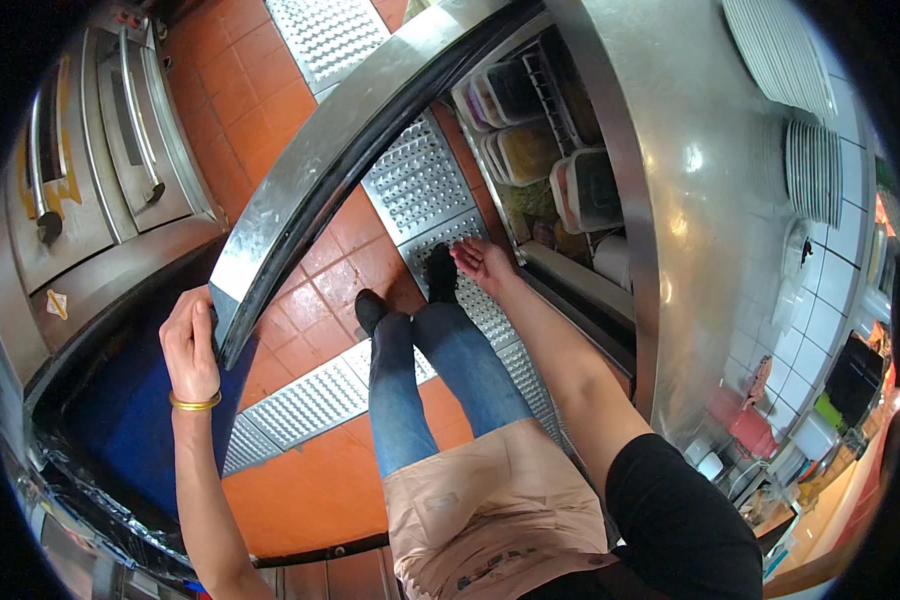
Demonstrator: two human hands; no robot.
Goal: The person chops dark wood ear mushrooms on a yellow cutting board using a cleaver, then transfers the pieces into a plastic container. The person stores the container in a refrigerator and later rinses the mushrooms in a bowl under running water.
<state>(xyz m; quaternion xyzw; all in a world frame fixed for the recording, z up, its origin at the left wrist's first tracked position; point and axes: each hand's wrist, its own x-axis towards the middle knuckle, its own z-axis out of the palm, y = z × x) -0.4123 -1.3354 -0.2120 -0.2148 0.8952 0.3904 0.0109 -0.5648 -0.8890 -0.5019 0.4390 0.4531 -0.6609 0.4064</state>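
Observation:
My left hand (190, 343), with a gold bangle at its wrist, grips the outer edge of a stainless-steel refrigerator door (322, 146). The door stands swung open, and a black gasket (345, 187) lines its inner side. My right hand (485, 264) holds nothing, fingers apart and slightly curled, in front of the opening of the under-counter refrigerator (607, 90). Lidded plastic containers fill the shelf inside: one with yellowish contents (531, 154), one with a dark top (598, 189), another dark one (521, 88). Some leafy green food (532, 201) shows between them.
Steel counter (690, 225) above the refrigerator carries stacked white plates (814, 172) and a pink bottle-like item (746, 424). Ovens with bar handles (135, 112) stand at left, above a dark blue bin (112, 420). Perforated metal drain covers (420, 180) cross the orange tiled floor (300, 517).

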